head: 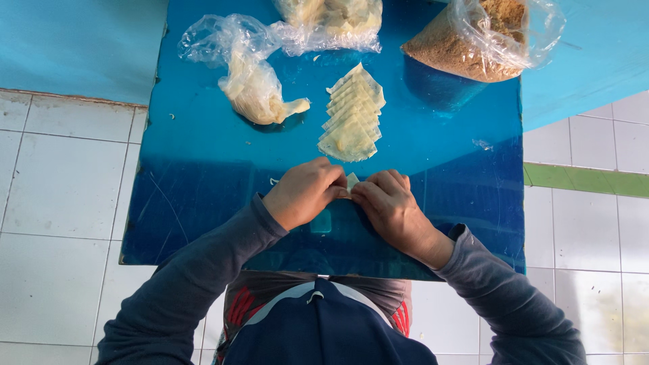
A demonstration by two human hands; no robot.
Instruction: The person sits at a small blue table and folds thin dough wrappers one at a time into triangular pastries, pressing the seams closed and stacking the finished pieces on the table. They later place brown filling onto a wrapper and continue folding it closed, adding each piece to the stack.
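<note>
Both hands pinch one small pale wrapper (352, 181) between them, the left hand (305, 192) and right hand (387, 203) meeting fingertip to fingertip over the blue tabletop (203, 189). Just beyond the wrapper lies a fanned row of folded wrappers (351, 115). Left of that row sits a crumpled clear bag of dough (253, 84); right of it, a bag of brown crumbs (473, 37).

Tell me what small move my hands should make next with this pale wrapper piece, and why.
Probably finish pressing the fold shut, then set it with the others. Both the left hand and the right hand pinch a small pale wrapper piece between them on the blue board, and a row of folded pieces lies just beyond.
</note>
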